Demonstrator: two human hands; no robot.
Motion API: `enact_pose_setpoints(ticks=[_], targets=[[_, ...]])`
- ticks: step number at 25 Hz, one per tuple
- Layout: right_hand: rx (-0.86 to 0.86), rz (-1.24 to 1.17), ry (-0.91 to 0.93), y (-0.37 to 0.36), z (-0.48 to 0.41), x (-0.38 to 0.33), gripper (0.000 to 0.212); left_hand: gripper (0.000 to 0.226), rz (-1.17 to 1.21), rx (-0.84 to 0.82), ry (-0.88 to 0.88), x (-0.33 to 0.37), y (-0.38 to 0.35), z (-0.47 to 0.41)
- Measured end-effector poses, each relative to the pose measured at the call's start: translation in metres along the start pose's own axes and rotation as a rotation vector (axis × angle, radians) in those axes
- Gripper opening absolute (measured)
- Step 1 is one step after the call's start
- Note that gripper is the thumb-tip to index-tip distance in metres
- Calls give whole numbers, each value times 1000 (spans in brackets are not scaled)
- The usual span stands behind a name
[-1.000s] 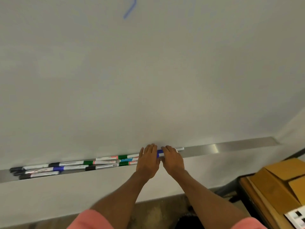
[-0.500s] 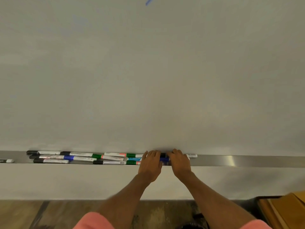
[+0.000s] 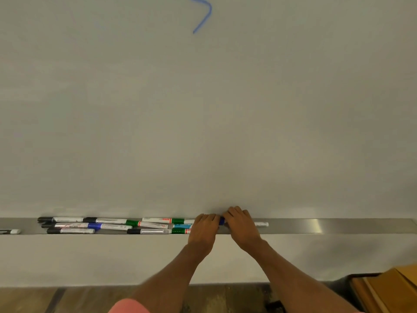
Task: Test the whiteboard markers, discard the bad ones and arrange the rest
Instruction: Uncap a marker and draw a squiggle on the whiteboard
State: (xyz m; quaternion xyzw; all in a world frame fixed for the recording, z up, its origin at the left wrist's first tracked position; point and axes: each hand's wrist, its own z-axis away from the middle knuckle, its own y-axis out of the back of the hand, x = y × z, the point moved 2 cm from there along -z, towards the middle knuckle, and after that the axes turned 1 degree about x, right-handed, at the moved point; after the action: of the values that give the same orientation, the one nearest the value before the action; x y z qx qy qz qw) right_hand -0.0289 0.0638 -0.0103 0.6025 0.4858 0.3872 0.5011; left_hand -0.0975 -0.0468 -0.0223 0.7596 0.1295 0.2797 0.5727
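Observation:
Several whiteboard markers (image 3: 108,225) with black, blue and green caps lie in rows on the metal tray (image 3: 338,225) below the whiteboard (image 3: 203,120). My left hand (image 3: 204,230) rests over the right end of that group, fingers lying on the markers. My right hand (image 3: 242,224) sits just beside it, fingers curled over a blue marker (image 3: 222,220) whose white end (image 3: 261,224) sticks out to the right. A blue test stroke (image 3: 203,16) marks the board at the top.
One more marker (image 3: 13,231) lies alone at the tray's far left. The tray's right stretch holds nothing. A wooden piece of furniture (image 3: 388,288) stands at the lower right, above a wood-look floor (image 3: 90,299).
The view has tilted up and levelled, so the blue stroke shows again. Both hands stay on the tray over the same markers, the right one shifted slightly right.

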Motion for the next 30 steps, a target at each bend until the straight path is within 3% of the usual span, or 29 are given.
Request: enact_pose_setpoints(ticks=[3,6,8,11,15,19,22,30], targets=[[71,-156,78,18,-1,-6,36,28,-72,-4,-42,4,28,-3],[94,-236,97,41,-7,-16,18,50,-61,76,-113,0,59,-2],[78,-230,87,56,-12,-25,25,61,-86,73,-156,-3,78,-1],[173,-146,155,76,-24,-39,37,60,-141,84,-210,-8,111,5],[220,-144,139,105,-34,-63,26,64,-172,116,-264,-23,144,12],[302,-184,130,118,-42,-86,65,63,-200,138,-314,-41,168,17],[245,-189,103,129,-46,-102,87,63,-239,159,-349,-51,184,22],[247,-194,119,152,-58,-134,95,66,-348,256,-473,-79,219,31]])
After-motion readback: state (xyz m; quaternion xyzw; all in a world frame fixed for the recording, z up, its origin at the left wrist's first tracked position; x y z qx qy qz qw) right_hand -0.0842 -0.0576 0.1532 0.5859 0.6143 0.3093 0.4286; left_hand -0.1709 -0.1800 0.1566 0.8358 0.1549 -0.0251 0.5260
